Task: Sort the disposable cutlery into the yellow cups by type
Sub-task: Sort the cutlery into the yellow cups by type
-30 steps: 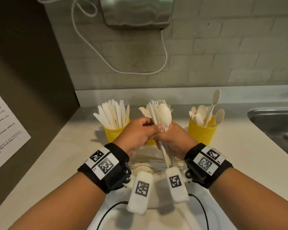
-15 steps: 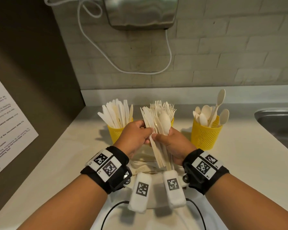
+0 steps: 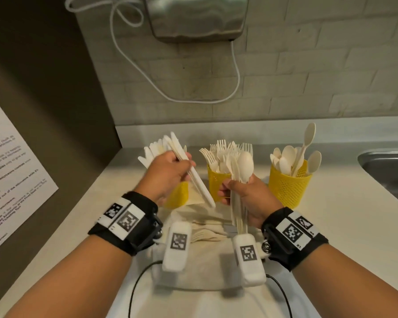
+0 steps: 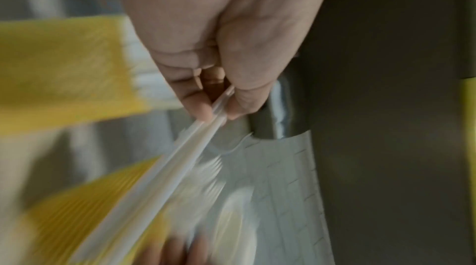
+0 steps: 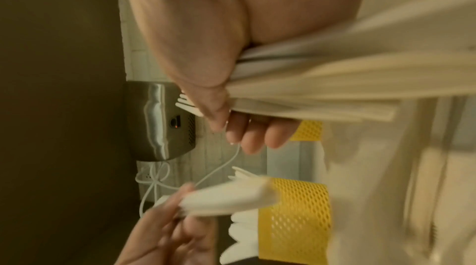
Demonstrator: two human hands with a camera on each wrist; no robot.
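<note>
Three yellow mesh cups stand in a row on the counter: the left cup (image 3: 178, 196) holds knives, the middle cup (image 3: 216, 182) forks, the right cup (image 3: 287, 189) spoons. My left hand (image 3: 168, 175) pinches a few white knives (image 3: 193, 173) just in front of the left cup, their handles slanting down to the right; the left wrist view shows the knives (image 4: 180, 159) between thumb and fingers. My right hand (image 3: 246, 198) grips a mixed bundle of cutlery (image 3: 239, 180), a spoon bowl on top, in front of the middle cup.
More loose cutlery (image 3: 207, 232) lies on a cloth (image 3: 193, 267) between my wrists. A steel sink (image 3: 386, 171) is at the right edge. A dark wall with a paper notice (image 3: 14, 171) bounds the left. A hand dryer (image 3: 195, 17) and its cord hang above.
My hands were together on one bundle. The left hand has pulled a few knives out and moved left toward the knife cup. The right hand keeps the remaining bundle.
</note>
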